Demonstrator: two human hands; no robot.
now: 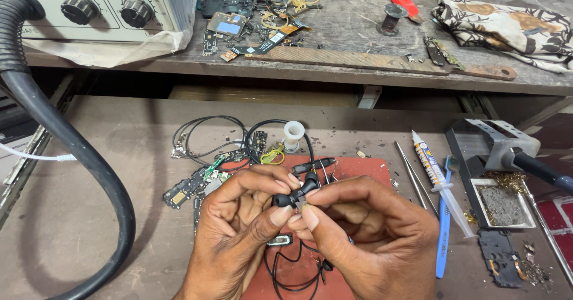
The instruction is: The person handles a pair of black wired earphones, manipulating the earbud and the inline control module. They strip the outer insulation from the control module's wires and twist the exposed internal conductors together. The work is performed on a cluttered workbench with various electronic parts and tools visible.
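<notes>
Earbud: a small black earbud (296, 195) is held between both hands, above the red mat (358, 170) on the table (89, 216).
Left hand (239, 216): fingers pinched closed on the earbud body.
Right hand (370, 228): fingertips closed on its front part.
Progress: the earbud seems still in work, not put down; its thin black cable (292, 276) hangs to the mat.
Around: circuit boards (191, 186), glue syringe (436, 169).

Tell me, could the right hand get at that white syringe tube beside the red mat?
Probably yes: the syringe lies uncovered just right of the right hand, nothing between them. But that hand and the left hand pinch a black earpiece, so it must let go.
</notes>
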